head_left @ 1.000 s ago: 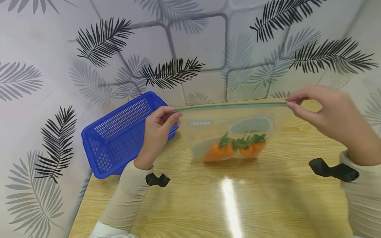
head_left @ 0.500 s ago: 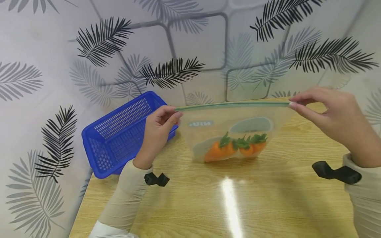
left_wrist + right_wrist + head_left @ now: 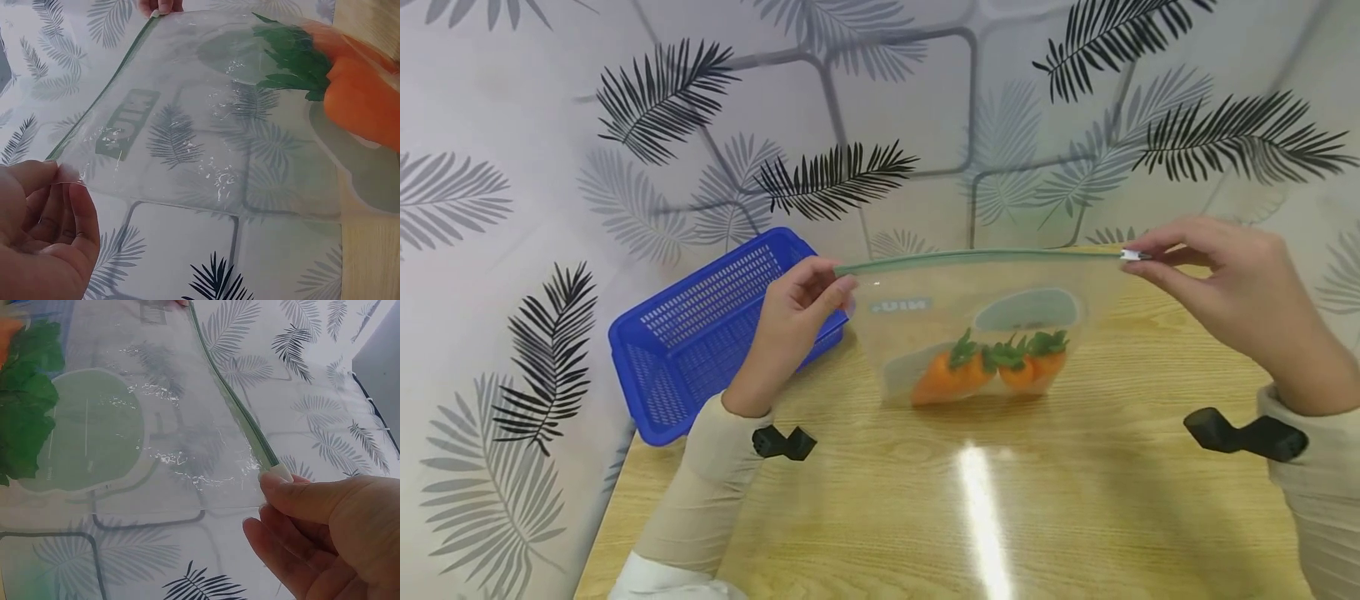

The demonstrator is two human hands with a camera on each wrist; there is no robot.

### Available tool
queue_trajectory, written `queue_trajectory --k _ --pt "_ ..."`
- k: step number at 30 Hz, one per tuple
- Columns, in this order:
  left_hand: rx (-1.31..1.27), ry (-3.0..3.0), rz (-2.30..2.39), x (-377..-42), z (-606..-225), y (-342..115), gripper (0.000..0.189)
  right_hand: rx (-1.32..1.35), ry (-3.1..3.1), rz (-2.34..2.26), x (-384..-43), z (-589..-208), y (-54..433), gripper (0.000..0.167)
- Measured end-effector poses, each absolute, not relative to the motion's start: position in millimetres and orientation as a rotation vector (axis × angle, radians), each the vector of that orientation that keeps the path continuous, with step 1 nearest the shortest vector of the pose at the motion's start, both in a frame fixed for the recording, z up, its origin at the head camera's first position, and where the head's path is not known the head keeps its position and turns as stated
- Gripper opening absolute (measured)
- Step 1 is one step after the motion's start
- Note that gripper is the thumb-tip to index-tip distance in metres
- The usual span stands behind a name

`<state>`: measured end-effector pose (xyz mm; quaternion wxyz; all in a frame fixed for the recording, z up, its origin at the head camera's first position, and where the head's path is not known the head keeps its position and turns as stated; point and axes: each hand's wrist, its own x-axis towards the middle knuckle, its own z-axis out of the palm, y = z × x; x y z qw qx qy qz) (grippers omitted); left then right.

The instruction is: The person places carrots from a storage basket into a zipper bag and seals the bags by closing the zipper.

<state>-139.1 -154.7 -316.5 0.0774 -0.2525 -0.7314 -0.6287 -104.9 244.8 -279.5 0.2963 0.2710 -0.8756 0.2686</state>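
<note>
A clear zip bag point(image 3: 917, 333) with a green top strip point(image 3: 977, 257) hangs upright between my two hands, its bottom close over the table. Several orange carrots point(image 3: 955, 379) with leafy green tops lie along the bottom of the bag. My left hand point(image 3: 790, 325) pinches the bag's upper left corner between thumb and fingers. At the other end, my right hand point(image 3: 1232, 287) pinches the white zip slider point(image 3: 1130, 255) at the upper right corner. The right wrist view shows that slider point(image 3: 282, 472) under the thumb, with the other fingers loosely curled below.
A blue perforated plastic basket point(image 3: 700, 333) stands at the table's back left, partly behind my left hand. The light wooden table point(image 3: 880, 517) ends at a wall or sheet point(image 3: 910, 108) printed with feather-like leaves.
The bag and my left hand have shifted slightly left. The white slider now shows at my right fingertips, hidden before. Both hands keep their pinch.
</note>
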Motion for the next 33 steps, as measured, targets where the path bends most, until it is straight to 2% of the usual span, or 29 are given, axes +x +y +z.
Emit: queue_trajectory --k 12,26,33 --pt "-0.698 -2.372 -1.763 -154.6 -277.0 -143.2 0.018 0.581 -2.350 0.926 -132.3 -284.9 251.2 0.023" --pt "-0.635 -2.395 -1.743 -208.3 -272.9 -138.3 0.020 0.473 -2.409 0.986 -185.0 -279.1 246.6 0.018" --pt "-0.598 -2.407 -1.644 -253.3 -278.3 -136.7 0.020 0.410 -2.425 0.998 -220.8 -273.5 241.7 0.023"
